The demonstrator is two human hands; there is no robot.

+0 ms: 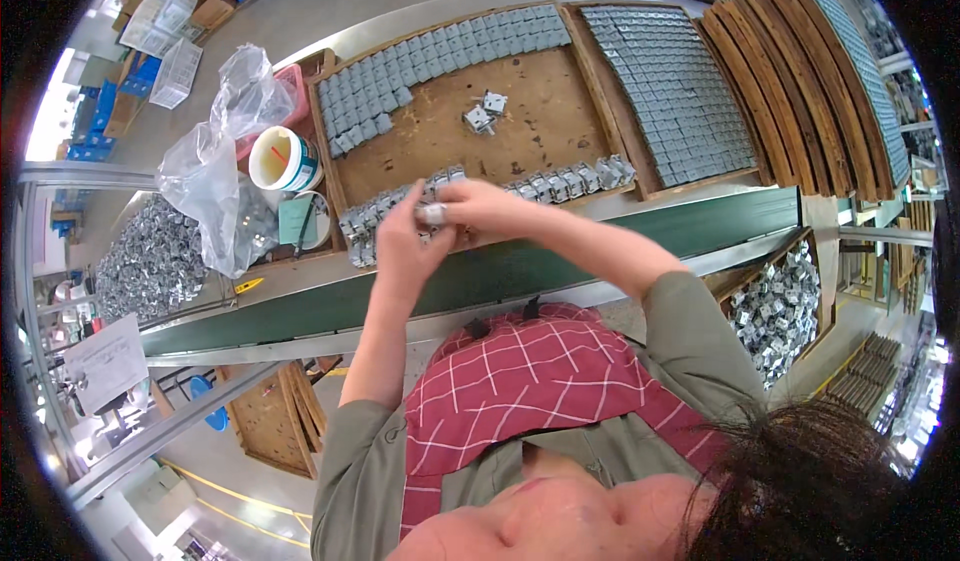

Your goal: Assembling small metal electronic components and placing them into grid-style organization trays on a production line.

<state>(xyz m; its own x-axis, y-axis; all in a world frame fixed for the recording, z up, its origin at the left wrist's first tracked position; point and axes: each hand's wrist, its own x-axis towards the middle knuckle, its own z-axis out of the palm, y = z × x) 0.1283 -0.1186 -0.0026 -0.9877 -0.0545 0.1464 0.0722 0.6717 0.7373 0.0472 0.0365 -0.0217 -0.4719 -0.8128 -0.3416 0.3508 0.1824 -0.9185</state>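
Note:
My left hand (402, 239) and my right hand (482, 209) meet over the near edge of a wooden tray (520, 151). Fingers of both are bent inward and closed, and whatever lies between them is hidden. A white wrap shows at the fingers where the hands meet. Beneath and beside them, small silvery metal brackets (575, 181) stand in a row along the tray's near side. Flat grey metal pieces (440, 56) lie in neat rows along its far and left sides. A few loose brackets (485, 111) rest on the bare wood in the middle.
To the right stand a filled tray (670, 91) and a stack of wooden trays (790, 81). At left are a white bucket (285, 159), a clear plastic bag (205, 186), a yellow cutter (249, 285) and a bracket heap (150, 261). A bin of brackets (775, 311) sits lower right.

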